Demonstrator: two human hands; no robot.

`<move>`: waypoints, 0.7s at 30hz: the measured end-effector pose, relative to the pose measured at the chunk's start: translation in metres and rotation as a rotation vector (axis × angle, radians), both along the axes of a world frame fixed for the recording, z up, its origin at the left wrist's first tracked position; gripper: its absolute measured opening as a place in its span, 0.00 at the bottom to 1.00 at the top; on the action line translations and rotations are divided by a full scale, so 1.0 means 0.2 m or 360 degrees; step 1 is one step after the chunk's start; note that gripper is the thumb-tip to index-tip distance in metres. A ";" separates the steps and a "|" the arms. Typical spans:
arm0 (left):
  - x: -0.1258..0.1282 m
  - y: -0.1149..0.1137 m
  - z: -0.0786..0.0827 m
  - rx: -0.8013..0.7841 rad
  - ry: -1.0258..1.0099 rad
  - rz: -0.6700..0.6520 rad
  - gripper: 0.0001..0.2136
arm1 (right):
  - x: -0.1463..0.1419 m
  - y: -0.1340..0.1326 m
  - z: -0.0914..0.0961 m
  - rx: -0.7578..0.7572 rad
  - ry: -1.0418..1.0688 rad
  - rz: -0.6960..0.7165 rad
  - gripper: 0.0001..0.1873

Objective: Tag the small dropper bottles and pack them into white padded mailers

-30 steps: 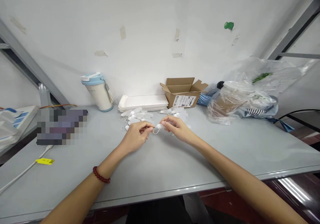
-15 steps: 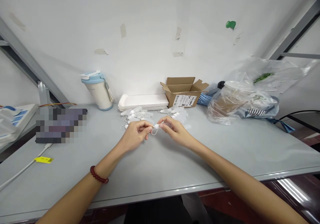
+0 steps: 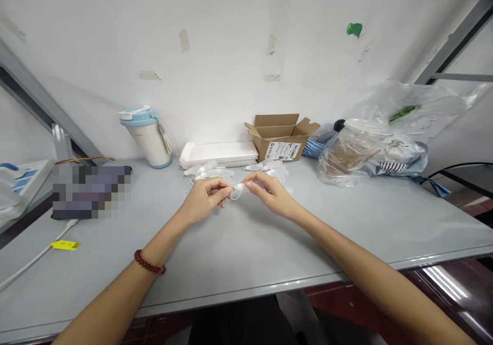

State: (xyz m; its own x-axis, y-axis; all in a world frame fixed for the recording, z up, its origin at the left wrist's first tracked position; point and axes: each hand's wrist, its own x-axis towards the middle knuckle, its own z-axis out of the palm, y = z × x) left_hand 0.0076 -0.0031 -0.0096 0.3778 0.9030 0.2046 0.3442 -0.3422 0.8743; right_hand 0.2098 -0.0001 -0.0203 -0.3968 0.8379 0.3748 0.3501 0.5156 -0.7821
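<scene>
While your right hand [image 3: 271, 195] grasps the white-capped tube [image 3: 239, 187], your left hand [image 3: 206, 200] pinches its tip; more tubes [image 3: 210, 170] lie just behind.

place: likely workroom | signs: grey workbench [image 3: 246, 252], plastic pieces [image 3: 210, 169], cardboard box [image 3: 264, 142]

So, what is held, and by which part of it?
A small white looped piece: right hand pinches one end; left hand is at the other, hold unclear.
</scene>
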 end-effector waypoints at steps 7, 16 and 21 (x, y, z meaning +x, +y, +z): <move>-0.05 0.01 0.02 0.0042 0.0025 0.0005 0.09 | -0.03 -0.01 0.00 0.0036 0.0010 0.0013 0.13; -0.07 0.04 -0.02 -0.0174 0.0052 -0.0048 0.14 | 0.00 0.00 -0.03 -0.0074 -0.0030 -0.0036 0.13; -0.05 0.03 0.00 -0.0201 0.0052 -0.0042 0.13 | 0.00 0.00 -0.03 -0.0133 -0.0192 0.0018 0.14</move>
